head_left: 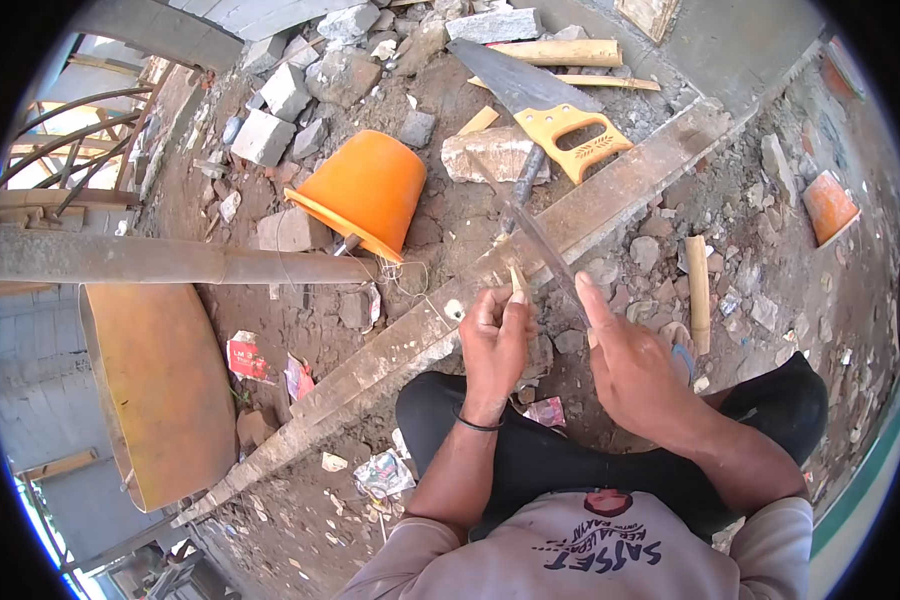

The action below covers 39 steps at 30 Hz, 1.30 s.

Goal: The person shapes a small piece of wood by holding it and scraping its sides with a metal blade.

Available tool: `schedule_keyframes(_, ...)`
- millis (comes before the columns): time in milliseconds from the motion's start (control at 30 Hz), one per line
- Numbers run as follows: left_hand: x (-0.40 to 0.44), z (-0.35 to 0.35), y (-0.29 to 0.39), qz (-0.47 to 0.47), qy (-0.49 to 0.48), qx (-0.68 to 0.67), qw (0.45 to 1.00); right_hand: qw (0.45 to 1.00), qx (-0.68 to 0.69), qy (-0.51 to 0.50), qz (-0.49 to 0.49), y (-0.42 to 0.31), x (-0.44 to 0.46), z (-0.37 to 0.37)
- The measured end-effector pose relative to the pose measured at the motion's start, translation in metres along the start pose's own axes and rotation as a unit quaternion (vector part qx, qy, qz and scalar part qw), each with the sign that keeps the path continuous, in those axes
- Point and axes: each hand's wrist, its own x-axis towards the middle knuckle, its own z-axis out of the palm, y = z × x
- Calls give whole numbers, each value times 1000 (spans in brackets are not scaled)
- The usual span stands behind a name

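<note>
My left hand (pixel 495 345) is closed, pinching a small pointed sliver of wood (pixel 517 279) between thumb and fingers. In my right hand (pixel 635 370) is a long, dark-bladed machete (pixel 543 243), its blade slanting up and left; the fist hides the handle. The index finger lies along the blade. Blade and sliver are a short way apart, both above a long wooden plank (pixel 370 362) that crosses the ground diagonally. Beyond the plank lies a handsaw (pixel 515 85) with a yellow handle, partly over a dark metal bar (pixel 528 178) beside a pale block (pixel 498 153).
An orange bucket (pixel 365 190) lies tipped near a bamboo pole (pixel 180 257). Broken blocks (pixel 263 137) and rubble cover the ground. At right are a short bamboo piece (pixel 698 295) and a smaller orange container (pixel 830 208). A curved yellowish sheet (pixel 160 390) stands at left.
</note>
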Motion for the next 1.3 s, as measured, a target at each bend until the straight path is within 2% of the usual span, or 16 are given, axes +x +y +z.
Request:
schedule_keyframes(33, -1, -1, 1, 12, 0, 16, 1000, 994, 15, 100, -46, -2, 2, 5)
schedule_keyframes(67, -3, -1, 0, 10, 0, 17, 1000, 994, 16, 98, -44, -4, 0, 3)
schedule_keyframes(133, -1, 0, 0, 16, -1, 8, 1000, 987, -24, -145, 64, -6, -1, -5)
schedule_keyframes(167, -2, 0, 0, 18, -4, 9, 1000, 988, -24, -142, 64, -5, 0, -5)
schedule_keyframes(233, 0, 3, -1, -4, 10, 3, 1000, 956, -38, -263, 123, 1, 4, -4)
schedule_keyframes(367, 3, 1, 1, 5, 5, 20, 1000, 983, 10, -160, 90, -5, 6, -9)
schedule_keyframes(400, 1, 0, 1, 4, 3, 6, 1000, 1000, 7, -8, 5, -6, 6, -1)
schedule_keyframes(467, 0, -2, 1, 6, -1, -5, 1000, 986, 4, 150, -79, -5, 4, 4)
schedule_keyframes(533, 2, -1, 4, -11, 4, 0, 1000, 982, -78, -164, 50, -1, -1, -1)
schedule_keyframes(667, 0, -8, -2, -21, 12, -26, 999, 985, -46, -162, 49, -5, -1, -5)
schedule_keyframes(733, 4, -8, 3, -30, 1, -35, 999, 997, 13, 59, -39, -11, 4, -5)
schedule_keyframes(767, 3, -7, 2, -31, 1, -35, 999, 997, 13, 59, -39, -10, 3, -3)
schedule_keyframes(833, 4, -6, 2, -26, 3, -34, 999, 995, -86, -57, -7, -4, 0, 4)
schedule_keyframes(867, 3, -7, 2, -22, 1, -34, 999, 995, -87, -54, -7, 2, -2, 10)
schedule_keyframes(933, 5, -7, 1, -29, 1, -19, 999, 971, -85, -207, 86, 14, -3, 18)
schedule_keyframes(1300, 11, -23, 5, -50, -1, -162, 986, 959, 108, -205, 164, 16, 7, 11)
